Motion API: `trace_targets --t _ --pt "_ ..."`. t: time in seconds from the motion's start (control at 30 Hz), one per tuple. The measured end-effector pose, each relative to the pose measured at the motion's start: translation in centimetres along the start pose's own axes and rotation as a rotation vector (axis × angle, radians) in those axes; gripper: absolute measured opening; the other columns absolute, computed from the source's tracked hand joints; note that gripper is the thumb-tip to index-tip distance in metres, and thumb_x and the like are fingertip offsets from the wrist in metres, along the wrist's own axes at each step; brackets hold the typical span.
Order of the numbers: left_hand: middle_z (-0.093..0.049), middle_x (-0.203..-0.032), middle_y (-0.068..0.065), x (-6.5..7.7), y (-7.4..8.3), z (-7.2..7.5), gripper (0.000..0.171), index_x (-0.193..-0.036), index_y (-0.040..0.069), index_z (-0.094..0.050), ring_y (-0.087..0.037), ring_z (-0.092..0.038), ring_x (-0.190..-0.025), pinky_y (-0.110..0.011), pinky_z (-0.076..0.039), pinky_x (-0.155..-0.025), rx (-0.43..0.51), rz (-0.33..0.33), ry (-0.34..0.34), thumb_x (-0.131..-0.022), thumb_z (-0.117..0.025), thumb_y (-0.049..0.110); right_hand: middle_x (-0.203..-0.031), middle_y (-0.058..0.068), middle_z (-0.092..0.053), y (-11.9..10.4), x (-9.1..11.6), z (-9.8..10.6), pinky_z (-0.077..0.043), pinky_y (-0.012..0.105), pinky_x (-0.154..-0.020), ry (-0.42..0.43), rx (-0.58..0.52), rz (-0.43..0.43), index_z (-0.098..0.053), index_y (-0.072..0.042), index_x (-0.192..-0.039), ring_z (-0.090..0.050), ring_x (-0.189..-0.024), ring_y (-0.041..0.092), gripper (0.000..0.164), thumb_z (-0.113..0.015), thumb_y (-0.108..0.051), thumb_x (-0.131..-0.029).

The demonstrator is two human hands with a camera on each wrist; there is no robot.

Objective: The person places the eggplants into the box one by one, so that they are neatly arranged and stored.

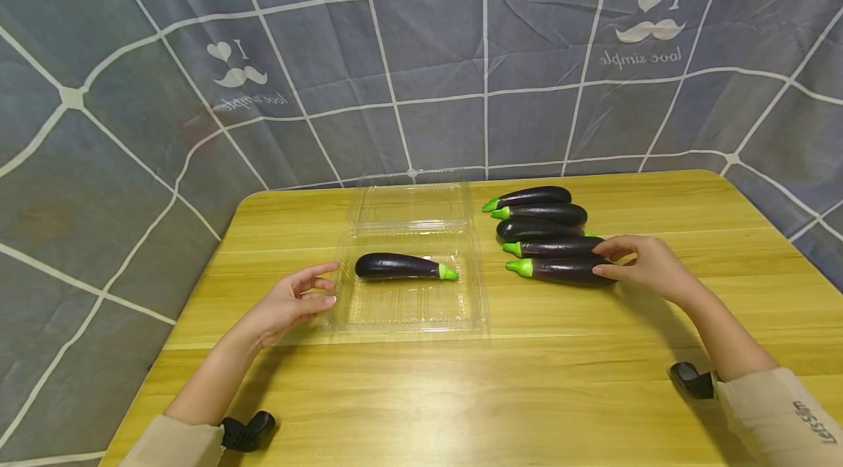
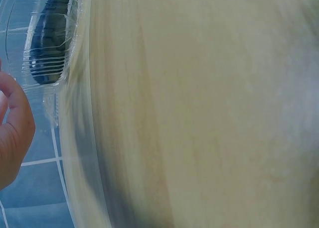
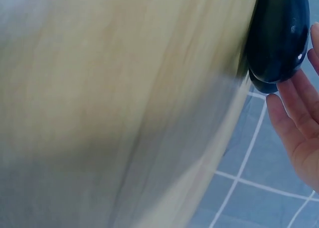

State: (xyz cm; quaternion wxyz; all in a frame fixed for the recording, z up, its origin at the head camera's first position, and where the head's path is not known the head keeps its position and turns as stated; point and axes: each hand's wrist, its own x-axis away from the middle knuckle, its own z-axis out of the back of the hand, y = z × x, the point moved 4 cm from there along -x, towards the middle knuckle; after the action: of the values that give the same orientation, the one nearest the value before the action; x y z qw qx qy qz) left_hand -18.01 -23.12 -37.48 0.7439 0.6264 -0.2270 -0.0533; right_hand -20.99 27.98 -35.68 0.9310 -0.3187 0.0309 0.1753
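A clear plastic clamshell box (image 1: 402, 309) lies with its lid folded back. Inside its base is one dark purple eggplant (image 1: 398, 266), green stem to the right. At the box's left rim is my left hand (image 1: 290, 306), thumb and fingers apart and loosely bent. On the right, my right hand (image 1: 648, 269) reaches over the blunt end of the nearest eggplant (image 1: 566, 271) in a row. Its thumb and index fingertips are at that end, while the right wrist view shows spread fingers (image 3: 299, 108) beside the eggplant's rounded end (image 3: 279, 49).
Behind the nearest eggplant, several more eggplants (image 1: 540, 215) lie side by side, stems mostly left. The raised lid (image 1: 415, 203) reaches the wooden table's (image 1: 421, 394) back edge. A grey checked curtain (image 1: 435, 50) hangs behind. Black wrist devices (image 1: 249, 432) sit below both forearms.
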Motion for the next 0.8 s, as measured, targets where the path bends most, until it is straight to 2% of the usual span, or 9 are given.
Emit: trace_targets --t 0.23,0.53,0.8 --pt "-0.047 -0.110 -0.008 0.02 0.07 0.02 0.066 -0.145 0.000 -0.026 -0.015 -0.057 -0.090 -0.021 -0.046 -0.067 -0.001 -0.005 -0.002 -0.090 -0.061 0.008 -0.096 0.014 -0.067 0.17 -0.01 -0.10 -0.051 0.024 -0.065 -0.012 0.010 -0.012 -0.069 -0.001 -0.100 -0.060 -0.084 0.026 0.027 -0.075 -0.017 -0.080" --pt "-0.047 -0.111 -0.009 0.03 0.10 -0.01 0.066 -0.145 -0.001 -0.025 -0.015 -0.057 -0.090 -0.021 -0.046 -0.067 0.001 -0.009 -0.005 -0.090 -0.061 0.007 -0.092 0.009 -0.067 0.33 0.01 -0.24 -0.050 0.023 -0.065 -0.018 0.027 0.010 -0.070 -0.002 -0.100 -0.058 -0.081 0.015 0.028 -0.077 -0.017 -0.077" --pt "-0.047 -0.110 -0.009 0.08 0.19 -0.06 0.067 -0.145 -0.001 -0.025 -0.014 -0.057 -0.089 -0.020 -0.045 -0.064 0.002 -0.008 -0.005 -0.090 -0.061 0.007 -0.095 0.009 -0.066 0.60 0.27 -0.53 -0.050 0.024 -0.067 -0.074 -0.001 -0.021 -0.068 -0.002 -0.104 -0.058 -0.085 0.019 0.034 -0.077 -0.021 -0.078"
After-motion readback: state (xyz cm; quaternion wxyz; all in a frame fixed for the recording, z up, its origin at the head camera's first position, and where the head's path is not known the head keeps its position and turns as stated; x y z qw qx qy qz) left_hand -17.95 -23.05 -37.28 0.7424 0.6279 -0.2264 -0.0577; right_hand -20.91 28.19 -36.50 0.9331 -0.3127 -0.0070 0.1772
